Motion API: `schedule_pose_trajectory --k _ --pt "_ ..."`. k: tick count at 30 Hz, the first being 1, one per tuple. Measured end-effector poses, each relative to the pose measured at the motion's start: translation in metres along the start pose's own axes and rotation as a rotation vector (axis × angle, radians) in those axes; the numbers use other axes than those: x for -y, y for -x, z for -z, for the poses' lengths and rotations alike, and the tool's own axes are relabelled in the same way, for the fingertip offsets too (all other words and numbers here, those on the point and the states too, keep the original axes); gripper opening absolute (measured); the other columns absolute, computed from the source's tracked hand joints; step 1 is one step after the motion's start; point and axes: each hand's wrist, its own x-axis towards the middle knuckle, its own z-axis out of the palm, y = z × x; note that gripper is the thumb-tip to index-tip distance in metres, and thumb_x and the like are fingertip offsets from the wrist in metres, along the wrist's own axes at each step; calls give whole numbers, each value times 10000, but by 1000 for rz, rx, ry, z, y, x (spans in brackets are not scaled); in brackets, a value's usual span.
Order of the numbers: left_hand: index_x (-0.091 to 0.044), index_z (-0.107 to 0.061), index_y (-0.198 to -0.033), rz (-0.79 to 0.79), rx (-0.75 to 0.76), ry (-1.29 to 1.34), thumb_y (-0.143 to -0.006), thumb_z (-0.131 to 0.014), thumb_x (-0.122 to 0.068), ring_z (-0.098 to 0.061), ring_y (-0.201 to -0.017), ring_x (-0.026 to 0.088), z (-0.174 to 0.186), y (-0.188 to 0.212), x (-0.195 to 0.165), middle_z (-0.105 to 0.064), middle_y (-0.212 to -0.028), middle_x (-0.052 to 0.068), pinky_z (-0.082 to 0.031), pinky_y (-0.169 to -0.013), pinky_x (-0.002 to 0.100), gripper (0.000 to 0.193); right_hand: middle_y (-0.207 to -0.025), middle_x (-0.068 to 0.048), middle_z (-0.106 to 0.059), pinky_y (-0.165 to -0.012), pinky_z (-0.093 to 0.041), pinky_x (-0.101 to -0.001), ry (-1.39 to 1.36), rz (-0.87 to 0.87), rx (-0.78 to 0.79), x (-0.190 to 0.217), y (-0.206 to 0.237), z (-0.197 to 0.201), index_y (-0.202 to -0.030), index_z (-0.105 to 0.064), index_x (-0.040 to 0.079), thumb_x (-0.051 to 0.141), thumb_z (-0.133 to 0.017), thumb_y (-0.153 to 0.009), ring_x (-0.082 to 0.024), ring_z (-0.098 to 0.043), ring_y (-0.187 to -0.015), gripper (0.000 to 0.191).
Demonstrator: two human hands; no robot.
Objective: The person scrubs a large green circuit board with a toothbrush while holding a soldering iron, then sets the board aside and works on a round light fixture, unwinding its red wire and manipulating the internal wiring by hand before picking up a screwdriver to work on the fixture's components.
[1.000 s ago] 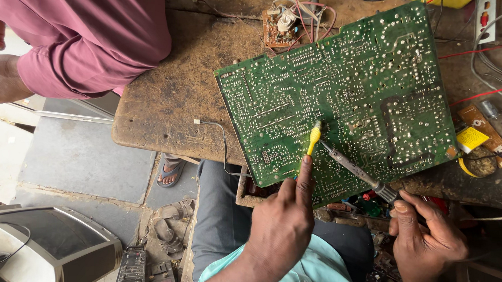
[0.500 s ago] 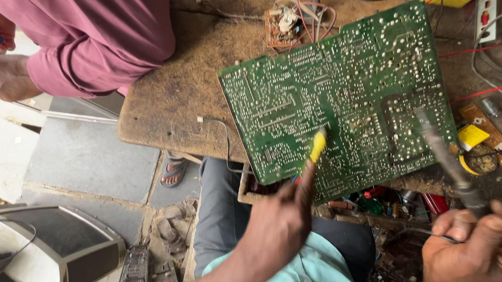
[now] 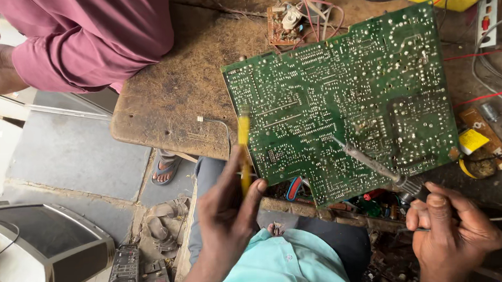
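Large green printed circuit board [image 3: 345,103], solder side up and speckled with silver joints, lies tilted on the worn brown wooden tabletop [image 3: 170,99]. Right hand [image 3: 452,233] grip holds a metal soldering iron [image 3: 370,161], tip on board. Left hand [image 3: 229,215] grip pinches a thin yellow stick [image 3: 244,144] at the board's left edge.

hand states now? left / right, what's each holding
Left hand: closed on a thin yellow tool, tip at the circuit board edge.
Right hand: closed on a soldering iron, tip on the board.
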Motion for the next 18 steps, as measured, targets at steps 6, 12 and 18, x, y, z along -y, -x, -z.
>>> schedule_pose_trajectory --k 6,12,18 --pt "19 -446 -1541 -144 -150 -105 -897 -763 32 -662 -792 46 1 -6 3 -704 -885 20 -569 -695 185 718 -738 -70 -569 -573 -430 -306 -3 -37 39 1 -4 4 -1095 -679 -98 -37 -610 -1167 -105 -479 -627 117" --pt "-6 -442 -1548 -198 -112 -84 -903 -739 68 -724 -938 115 -2 -6 6 -668 -1114 92 -656 -801 255 715 -705 -73 -567 -553 -427 -300 50 -33 43 3 -7 4 -1088 -679 -98 -24 -618 -1154 -108 -487 -611 116" --pt "-24 -443 -1539 -156 -89 -50 -905 -720 77 -747 -944 120 -1 -8 7 -698 -1138 95 -670 -771 251 699 -717 -81 -574 -535 -431 -292 67 -14 44 1 -8 2 -1091 -680 -105 -28 -619 -1158 -103 -492 -601 119"
